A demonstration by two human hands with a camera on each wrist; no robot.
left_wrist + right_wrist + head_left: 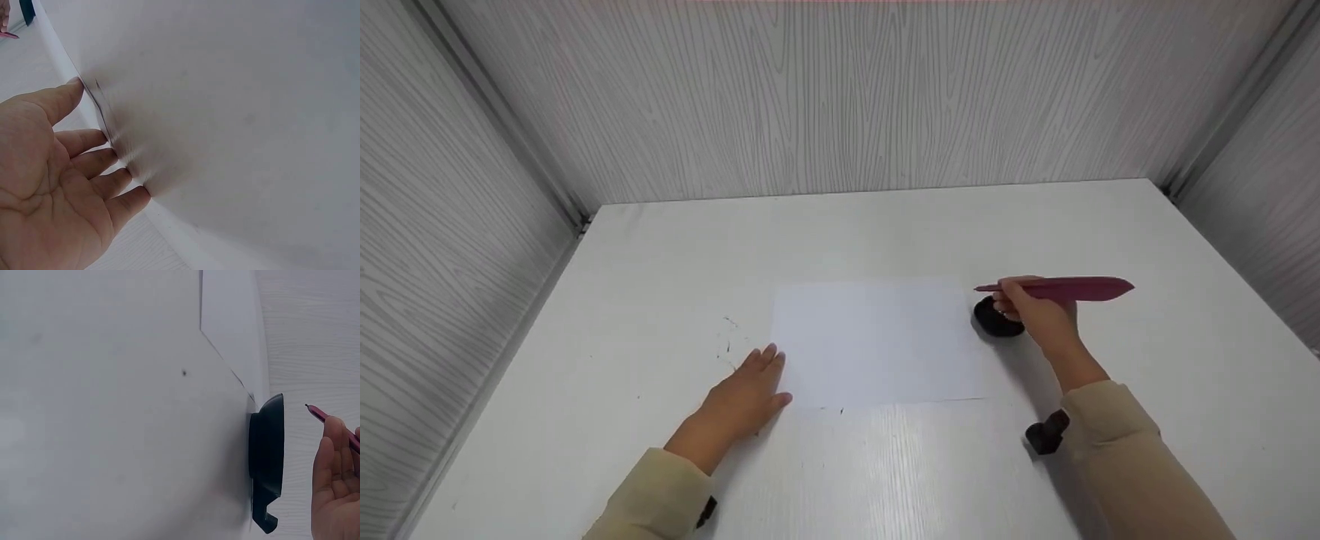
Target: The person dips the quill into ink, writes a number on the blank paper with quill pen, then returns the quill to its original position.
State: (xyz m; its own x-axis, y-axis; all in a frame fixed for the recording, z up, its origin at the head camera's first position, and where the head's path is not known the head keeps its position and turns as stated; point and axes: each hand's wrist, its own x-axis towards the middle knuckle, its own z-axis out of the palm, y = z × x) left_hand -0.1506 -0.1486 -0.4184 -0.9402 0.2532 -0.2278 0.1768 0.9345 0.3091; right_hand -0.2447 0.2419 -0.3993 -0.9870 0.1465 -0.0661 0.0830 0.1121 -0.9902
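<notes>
A white sheet of paper lies flat in the middle of the white table. My left hand rests flat on the table at the sheet's near left corner, fingers straight, thumb touching the paper's edge; the left wrist view shows the left hand with spread fingers pressing the surface. My right hand pinches a dark red feather quill, held level with its tip pointing left above a black ink pot. In the right wrist view the ink pot stands beside the paper's corner, with the quill's tip just off it.
Grey wood-grain walls close in the table at the back and both sides. A few small dark ink specks mark the table left of the paper. Bare table lies in front of the sheet and behind it.
</notes>
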